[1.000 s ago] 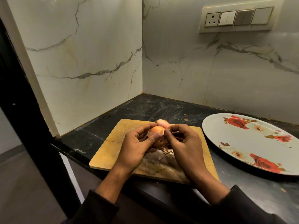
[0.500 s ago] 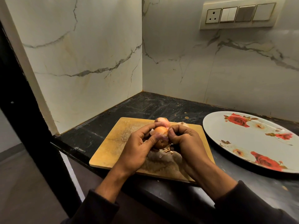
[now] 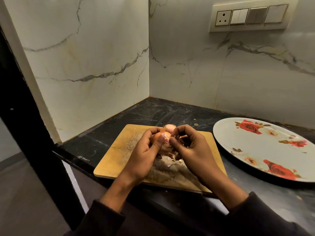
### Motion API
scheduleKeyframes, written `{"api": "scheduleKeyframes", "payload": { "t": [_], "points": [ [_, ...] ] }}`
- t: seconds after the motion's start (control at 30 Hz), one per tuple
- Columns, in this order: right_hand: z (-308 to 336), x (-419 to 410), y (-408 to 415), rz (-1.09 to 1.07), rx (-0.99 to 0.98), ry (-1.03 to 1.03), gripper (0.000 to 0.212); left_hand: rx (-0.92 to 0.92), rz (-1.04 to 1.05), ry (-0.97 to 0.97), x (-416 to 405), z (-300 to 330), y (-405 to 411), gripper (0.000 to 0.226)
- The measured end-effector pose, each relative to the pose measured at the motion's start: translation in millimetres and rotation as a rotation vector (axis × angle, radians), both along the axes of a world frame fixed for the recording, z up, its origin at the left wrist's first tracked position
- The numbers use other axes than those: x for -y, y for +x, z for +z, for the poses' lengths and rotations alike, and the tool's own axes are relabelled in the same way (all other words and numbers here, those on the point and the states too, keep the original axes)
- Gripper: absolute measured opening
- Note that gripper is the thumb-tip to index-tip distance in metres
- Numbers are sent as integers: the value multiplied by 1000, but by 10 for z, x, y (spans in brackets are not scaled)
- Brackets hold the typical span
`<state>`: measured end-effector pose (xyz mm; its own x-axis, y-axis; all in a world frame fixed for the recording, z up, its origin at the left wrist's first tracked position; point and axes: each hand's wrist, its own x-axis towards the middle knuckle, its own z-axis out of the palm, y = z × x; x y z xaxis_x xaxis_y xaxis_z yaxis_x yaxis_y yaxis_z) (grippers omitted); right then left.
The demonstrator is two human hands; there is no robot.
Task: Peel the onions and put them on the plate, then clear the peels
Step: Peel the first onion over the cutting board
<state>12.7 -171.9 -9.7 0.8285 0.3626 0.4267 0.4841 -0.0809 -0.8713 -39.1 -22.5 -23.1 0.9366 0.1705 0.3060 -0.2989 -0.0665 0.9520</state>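
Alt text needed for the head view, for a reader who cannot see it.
Two hands peel an onion over a wooden cutting board: the left hand grips it and the right hand pinches at its skin. A second onion lies behind, and a rose-patterned plate without onions sits at right.

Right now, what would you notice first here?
Two hands, left and right, peeling an onion over a wooden board at the counter's front edge. To the right lies a big white plate with red roses. Another onion sits on the board behind the hands.
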Motion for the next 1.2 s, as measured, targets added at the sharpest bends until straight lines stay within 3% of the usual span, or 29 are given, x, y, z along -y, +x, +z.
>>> {"api": "scheduleKeyframes", "payload": {
  "t": [0.13,0.27,0.4,0.53,0.93,1.03,1.2],
  "points": [
    [-35,-34,11,-88,165,-75,19,40,-52,75,50,21,-34,37],
    [7,-52,-26,-150,267,-70,23,17,-72,148,77,29,-36,56],
    [-1,-39,-51,-151,126,14,31,19,-10,213,80,12,-50,63],
    [7,-85,-71,-128,-26,146,23,43,31,283,90,9,-74,63],
    [-37,-203,-106,-207,-240,357,17,85,110,379,152,7,-69,58],
    [-16,-185,-58,-249,-361,443,27,106,124,435,203,-23,-79,58],
    [-38,-156,-30,-192,-309,396,13,83,118,292,222,-13,-89,59]
  ]
}}
